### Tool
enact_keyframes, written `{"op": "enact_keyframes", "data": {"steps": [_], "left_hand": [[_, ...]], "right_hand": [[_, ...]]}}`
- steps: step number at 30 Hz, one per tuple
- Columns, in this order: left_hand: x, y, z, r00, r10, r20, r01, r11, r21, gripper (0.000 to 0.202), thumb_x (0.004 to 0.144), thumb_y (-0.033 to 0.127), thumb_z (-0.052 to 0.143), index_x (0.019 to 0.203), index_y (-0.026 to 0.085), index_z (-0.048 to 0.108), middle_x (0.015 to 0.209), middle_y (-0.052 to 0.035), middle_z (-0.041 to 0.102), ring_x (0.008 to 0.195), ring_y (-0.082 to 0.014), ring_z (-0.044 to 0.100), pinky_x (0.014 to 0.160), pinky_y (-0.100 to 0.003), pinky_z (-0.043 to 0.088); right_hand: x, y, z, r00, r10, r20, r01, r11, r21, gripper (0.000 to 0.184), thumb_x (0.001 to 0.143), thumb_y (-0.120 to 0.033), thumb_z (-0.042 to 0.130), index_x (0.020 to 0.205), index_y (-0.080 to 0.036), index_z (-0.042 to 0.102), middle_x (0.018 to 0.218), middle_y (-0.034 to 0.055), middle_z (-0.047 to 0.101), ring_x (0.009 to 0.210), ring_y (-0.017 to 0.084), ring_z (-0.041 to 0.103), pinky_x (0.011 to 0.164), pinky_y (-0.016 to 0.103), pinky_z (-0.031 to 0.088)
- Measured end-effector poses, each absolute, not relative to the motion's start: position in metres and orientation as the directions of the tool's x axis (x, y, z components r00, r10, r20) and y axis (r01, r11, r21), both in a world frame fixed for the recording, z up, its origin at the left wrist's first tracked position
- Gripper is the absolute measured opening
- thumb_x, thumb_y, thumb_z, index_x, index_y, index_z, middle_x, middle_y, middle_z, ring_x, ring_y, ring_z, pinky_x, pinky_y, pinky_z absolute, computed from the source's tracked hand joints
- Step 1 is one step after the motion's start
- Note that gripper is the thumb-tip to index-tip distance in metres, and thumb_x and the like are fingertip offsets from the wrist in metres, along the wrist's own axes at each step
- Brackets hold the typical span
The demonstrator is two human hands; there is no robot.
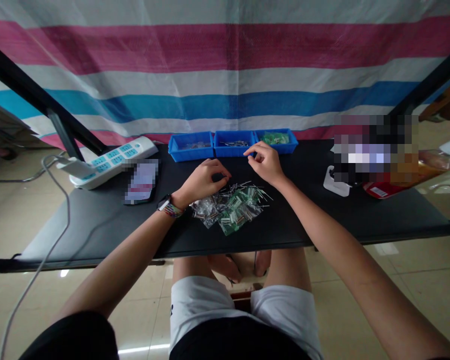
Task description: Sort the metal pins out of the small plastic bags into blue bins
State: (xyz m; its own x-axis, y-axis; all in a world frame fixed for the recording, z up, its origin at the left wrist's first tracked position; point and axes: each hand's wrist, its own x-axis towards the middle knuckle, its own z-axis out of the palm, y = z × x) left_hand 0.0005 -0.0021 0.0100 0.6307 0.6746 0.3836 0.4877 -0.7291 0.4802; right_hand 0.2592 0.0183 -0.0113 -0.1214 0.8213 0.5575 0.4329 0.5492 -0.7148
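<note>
My left hand (207,181) is over the left edge of a loose pile, its fingers curled and the thumb and index tips close together. My right hand (267,164) hovers just in front of the bins, thumb and index bent toward each other in a pinch. Whatever either hand may hold is too small to make out. The pile mixes clear small bags (206,212), green-and-clear bags (235,215) and thin metal pins (262,194). Behind it stand three joined blue bins: the left bin (190,155), the middle bin (232,151) with metal pins, and the right bin (285,148) with green packets.
A power strip (142,147) with a plugged-in charger and a phone (142,180) lie on the left of the black table (108,230). At right are a white flat piece (335,182), a blurred-out item and a bottle (435,160). A striped sheet (225,75) hangs behind.
</note>
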Motion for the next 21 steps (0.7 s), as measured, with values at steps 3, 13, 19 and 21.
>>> {"op": "enact_keyframes", "data": {"steps": [3,13,19,21], "left_hand": [[0.001,-0.004,0.011,0.684,0.644,0.342,0.479,-0.75,0.456,0.022,0.095,0.032,0.064,0.099,0.022,0.083,0.103,-0.0068,0.078,0.099,-0.024,0.07,0.101,-0.04,0.05],[0.006,-0.007,0.009,0.716,0.614,0.33,0.447,-0.768,0.459,0.024,0.099,0.031,0.059,0.103,0.02,0.08,0.105,-0.0079,0.079,0.101,-0.026,0.071,0.097,-0.041,0.051],[0.006,-0.007,0.007,0.675,0.65,0.348,0.451,-0.738,0.502,0.024,0.102,0.035,0.059,0.112,0.02,0.075,0.107,-0.0081,0.077,0.103,-0.0263,0.072,0.095,-0.04,0.054],[0.007,-0.006,0.006,0.648,0.67,0.363,0.443,-0.719,0.535,0.024,0.103,0.036,0.059,0.114,0.02,0.074,0.107,-0.0079,0.076,0.1,-0.0252,0.072,0.092,-0.039,0.055]], "right_hand": [[0.263,0.012,-0.004,-0.404,0.828,0.389,0.439,0.548,-0.712,0.012,0.081,-0.015,0.067,0.084,-0.016,0.078,0.09,0.0042,0.072,0.061,0.011,0.052,0.061,0.027,0.041],[0.279,0.002,-0.002,-0.583,0.79,0.189,0.564,0.561,-0.605,0.008,0.076,-0.01,0.073,0.079,-0.016,0.077,0.081,0.0007,0.069,0.064,0.01,0.054,0.065,0.026,0.038],[0.274,0.003,-0.004,-0.48,0.839,0.254,0.537,0.511,-0.671,0.006,0.076,-0.01,0.072,0.077,-0.016,0.069,0.077,-0.0002,0.066,0.064,0.011,0.055,0.064,0.026,0.038],[0.27,0.002,-0.004,-0.432,0.856,0.284,0.467,0.482,-0.742,0.005,0.078,-0.013,0.07,0.079,-0.017,0.067,0.074,-0.0009,0.065,0.062,0.012,0.054,0.061,0.025,0.038]]}}
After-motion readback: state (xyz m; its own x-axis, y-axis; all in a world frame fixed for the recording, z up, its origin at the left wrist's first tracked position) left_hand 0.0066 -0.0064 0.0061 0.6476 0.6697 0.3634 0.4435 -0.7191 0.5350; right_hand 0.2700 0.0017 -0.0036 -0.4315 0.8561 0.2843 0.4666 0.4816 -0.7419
